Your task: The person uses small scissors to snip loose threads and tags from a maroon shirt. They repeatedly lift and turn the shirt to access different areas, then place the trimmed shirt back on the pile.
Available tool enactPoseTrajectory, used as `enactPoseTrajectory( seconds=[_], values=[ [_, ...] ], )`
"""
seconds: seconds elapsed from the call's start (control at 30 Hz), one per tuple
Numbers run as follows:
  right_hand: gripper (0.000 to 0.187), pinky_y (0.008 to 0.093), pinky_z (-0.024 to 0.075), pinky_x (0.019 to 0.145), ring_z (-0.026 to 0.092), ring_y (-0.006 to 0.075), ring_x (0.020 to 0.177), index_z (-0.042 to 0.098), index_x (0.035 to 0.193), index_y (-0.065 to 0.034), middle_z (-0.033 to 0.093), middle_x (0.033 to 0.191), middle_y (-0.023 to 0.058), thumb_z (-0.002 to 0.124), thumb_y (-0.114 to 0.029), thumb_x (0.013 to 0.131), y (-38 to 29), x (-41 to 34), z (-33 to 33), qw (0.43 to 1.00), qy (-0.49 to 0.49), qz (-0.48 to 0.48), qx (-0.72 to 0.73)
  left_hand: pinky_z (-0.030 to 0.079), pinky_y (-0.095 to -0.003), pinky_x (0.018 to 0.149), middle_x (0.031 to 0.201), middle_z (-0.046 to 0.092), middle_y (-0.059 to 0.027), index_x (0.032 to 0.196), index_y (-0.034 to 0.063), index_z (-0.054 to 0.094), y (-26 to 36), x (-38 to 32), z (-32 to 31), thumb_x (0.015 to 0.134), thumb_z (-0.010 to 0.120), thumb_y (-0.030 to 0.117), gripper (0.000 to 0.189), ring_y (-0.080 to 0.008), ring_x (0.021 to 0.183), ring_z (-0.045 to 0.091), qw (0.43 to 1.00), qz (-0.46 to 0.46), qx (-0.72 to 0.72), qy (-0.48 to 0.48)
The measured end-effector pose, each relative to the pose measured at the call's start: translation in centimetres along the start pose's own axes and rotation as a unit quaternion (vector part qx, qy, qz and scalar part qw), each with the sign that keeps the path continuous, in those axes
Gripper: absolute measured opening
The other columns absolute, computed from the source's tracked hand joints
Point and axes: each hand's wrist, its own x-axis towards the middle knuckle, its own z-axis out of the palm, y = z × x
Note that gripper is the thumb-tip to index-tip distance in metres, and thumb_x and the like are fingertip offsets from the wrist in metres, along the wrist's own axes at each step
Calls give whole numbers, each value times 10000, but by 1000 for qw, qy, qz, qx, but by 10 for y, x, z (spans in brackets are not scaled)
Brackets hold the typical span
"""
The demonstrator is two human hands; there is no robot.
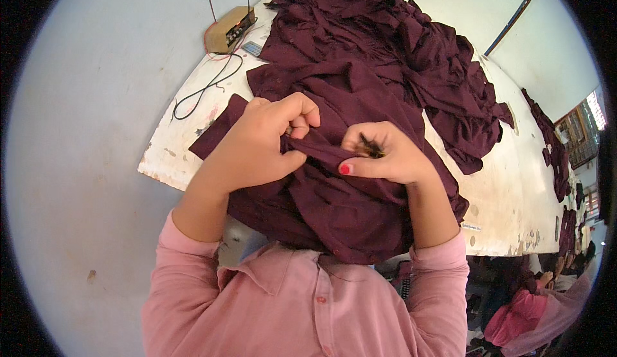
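Note:
A dark maroon garment (356,212) lies in front of me, partly on the table and partly over its near edge. My left hand (270,135) pinches a folded edge of its cloth between thumb and fingers. My right hand (381,152) grips the same raised fold a little to the right, with its red-nailed thumb on the cloth. A small dark tool (371,146), perhaps thread snips, sits in the right palm; the curled fingers hide most of it. Between the two hands the fold is stretched taut.
Behind the garment a large heap of maroon garments (347,24) covers the white table (501,198). At back left stand a brown box (230,30) with cables and a keypad device (252,48). A wall (87,116) runs along the left. Another person in pink (518,313) is at lower right.

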Motion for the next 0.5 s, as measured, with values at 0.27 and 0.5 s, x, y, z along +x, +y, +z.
enactPoseTrajectory(
  seconds=[0.27, 0.5],
  values=[
    [206, 205, 325, 581, 394, 20, 662, 522, 802, -64, 457, 714, -85, 714, -20, 743, -13, -19, -6, 994, 74, 7, -79, 497, -215, 739, 854, 674, -14, 960, 0, 653, -9, -3, -11, 842, 727, 46, 147, -61, 788, 621, 963, -84, -254, -45],
    [202, 206, 347, 588, 410, 26, 661, 531, 824, -58, 475, 709, -68, 714, -15, 747, -5, -28, 2, 995, 42, 13, -90, 522, -211, 764, 887, 671, -42, 976, -20, 645, -11, -11, -10, 863, 698, 3, 127, -90, 820, 648, 956, -98, -275, 20]
  ],
)
